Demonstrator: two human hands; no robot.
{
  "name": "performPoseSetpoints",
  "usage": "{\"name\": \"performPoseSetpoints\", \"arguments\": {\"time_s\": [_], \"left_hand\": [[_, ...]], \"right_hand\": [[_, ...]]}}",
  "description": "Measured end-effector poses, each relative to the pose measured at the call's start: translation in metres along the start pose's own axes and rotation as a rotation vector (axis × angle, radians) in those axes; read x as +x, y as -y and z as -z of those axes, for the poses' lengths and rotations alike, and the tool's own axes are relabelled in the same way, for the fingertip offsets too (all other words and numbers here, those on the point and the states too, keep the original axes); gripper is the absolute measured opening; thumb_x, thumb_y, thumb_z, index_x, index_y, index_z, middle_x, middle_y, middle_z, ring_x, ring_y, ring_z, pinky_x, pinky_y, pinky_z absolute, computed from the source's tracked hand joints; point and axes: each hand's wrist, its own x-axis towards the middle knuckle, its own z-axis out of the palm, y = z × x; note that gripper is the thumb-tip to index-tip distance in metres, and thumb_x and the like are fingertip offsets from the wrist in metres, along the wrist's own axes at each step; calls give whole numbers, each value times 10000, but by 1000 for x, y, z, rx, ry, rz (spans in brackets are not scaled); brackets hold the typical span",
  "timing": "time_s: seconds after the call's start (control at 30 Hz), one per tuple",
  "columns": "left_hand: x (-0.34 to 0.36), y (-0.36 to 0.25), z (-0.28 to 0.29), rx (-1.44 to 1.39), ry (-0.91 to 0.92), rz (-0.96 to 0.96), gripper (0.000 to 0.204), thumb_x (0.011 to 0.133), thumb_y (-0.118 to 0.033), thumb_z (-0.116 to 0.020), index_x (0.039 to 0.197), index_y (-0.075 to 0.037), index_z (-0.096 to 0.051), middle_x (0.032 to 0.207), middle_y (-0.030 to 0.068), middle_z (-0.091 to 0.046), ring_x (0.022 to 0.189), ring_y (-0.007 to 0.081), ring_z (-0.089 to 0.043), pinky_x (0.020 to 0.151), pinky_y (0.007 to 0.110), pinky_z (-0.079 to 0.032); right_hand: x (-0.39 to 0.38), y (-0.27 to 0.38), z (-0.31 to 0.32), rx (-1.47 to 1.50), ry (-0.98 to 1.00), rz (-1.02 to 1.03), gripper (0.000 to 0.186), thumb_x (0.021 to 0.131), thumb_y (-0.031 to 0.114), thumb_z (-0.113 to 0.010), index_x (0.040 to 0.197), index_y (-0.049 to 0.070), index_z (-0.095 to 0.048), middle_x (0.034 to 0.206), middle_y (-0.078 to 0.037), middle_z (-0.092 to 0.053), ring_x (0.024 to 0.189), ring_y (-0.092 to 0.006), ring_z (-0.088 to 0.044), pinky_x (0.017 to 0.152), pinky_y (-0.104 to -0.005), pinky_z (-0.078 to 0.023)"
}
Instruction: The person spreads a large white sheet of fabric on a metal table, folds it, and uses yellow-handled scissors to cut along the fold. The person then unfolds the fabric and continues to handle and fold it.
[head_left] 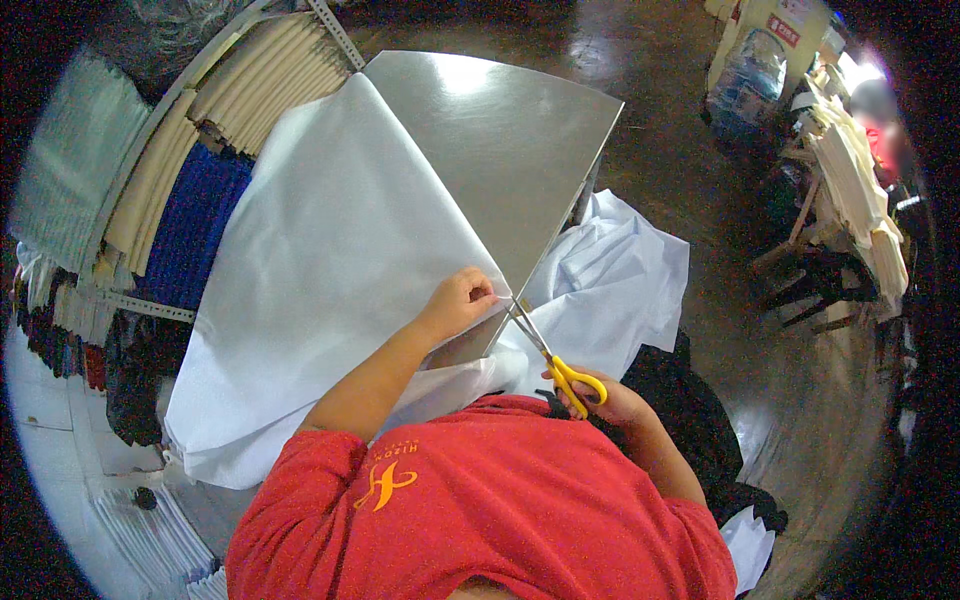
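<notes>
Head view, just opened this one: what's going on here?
A person in a red shirt stands at a grey-topped table with a large white cloth spread partly over it. The left hand pinches the cloth's edge. The right hand holds yellow-handled scissors, tips beside the pinched edge; whether they are cutting is too small to tell. More white fabric lies crumpled to the right.

Folded blue cloth [203, 228] sits beside folded cream cloth [150, 197] at left.
</notes>
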Motion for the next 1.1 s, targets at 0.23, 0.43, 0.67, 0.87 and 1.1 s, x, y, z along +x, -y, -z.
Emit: {"name": "performPoseSetpoints", "arguments": {"time_s": [0.23, 0.43, 0.67, 0.87, 1.1], "left_hand": [[-9, -8, -6, 193, -111, -240, 175, 717, -186, -652, 757, -60, -537, 758, 80, -516, 643, 214, -523, 588, 317, -442], [-19, -21, -18, 587, -302, -367, 145, 736, -198, -618, 815, -96, -553, 766, 67, -551, 671, 255, -566, 572, 351, -459], [-26, -43, -4, 645, -375, -506, 96, 699, -150, -617, 781, -110, -589, 721, 34, -564, 626, 239, -566, 542, 356, -453], [-34, -58, 7, 686, -487, -565, 110, 640, -111, -651, 733, -109, -593, 717, 32, -565, 673, 232, -551, 576, 339, -452], [-39, -61, 11, 669, -479, -542, 128, 615, -78, -652, 716, -114, -581, 700, 14, -540, 676, 202, -534, 561, 317, -447]], "right_hand": [[27, -7, -6, 70, -94, 146, 455, 857, 335, -472, 1169, 6, -433, 686, -38, -504, 512, -120, -465, 470, -220, -384], [31, -1, -38, 185, -110, 145, 416, 868, 346, -455, 1135, 27, -453, 735, -68, -543, 510, -135, -485, 449, -220, -385], [29, 7, -67, 136, -97, 167, 392, 872, 351, -457, 1122, 49, -438, 725, -52, -514, 543, -129, -486, 474, -225, -397], [43, 11, -78, 283, -51, 191, 356, 852, 354, -510, 1064, 71, -478, 687, -21, -528, 536, -130, -505, 478, -249, -429], [49, 8, -85, 321, -142, 192, 344, 827, 349, -556, 1042, 90, -485, 649, 9, -486, 511, -94, -460, 448, -224, -397]]}}
